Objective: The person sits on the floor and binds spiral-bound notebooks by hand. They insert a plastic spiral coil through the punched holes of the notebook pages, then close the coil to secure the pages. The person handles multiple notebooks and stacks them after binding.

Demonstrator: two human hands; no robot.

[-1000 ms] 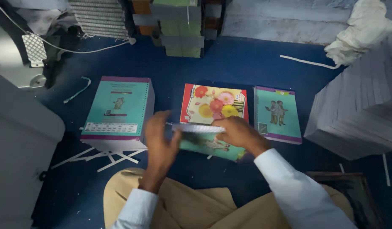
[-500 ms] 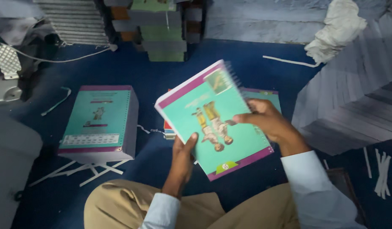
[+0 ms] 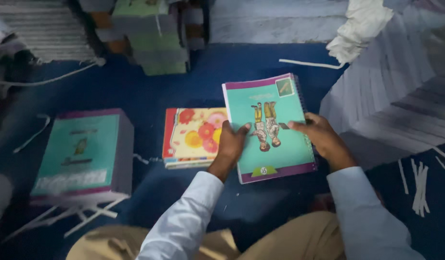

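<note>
I hold a teal notebook (image 3: 275, 144) with a purple border and a picture of two figures, flat and just above the blue floor. My left hand (image 3: 230, 144) grips its left edge, thumb on the cover. On the right side, my right hand (image 3: 320, 137) rests on the cover and edge. Just left of it lies a book (image 3: 193, 137) with a cover of red and yellow flowers, on a thin stack. Part of that stack is hidden by my left hand.
A thick stack of teal books (image 3: 83, 154) stands at the left, with white strips (image 3: 68, 216) under it. Tall stacks of white paper (image 3: 396, 96) rise at the right. Green and grey bundles (image 3: 155, 43) sit at the back. More white strips (image 3: 420, 183) lie at the right.
The teal notebook, held tilted up half a second ago, has come down and to the right, beside the flowered book. The view has shifted right as well.
</note>
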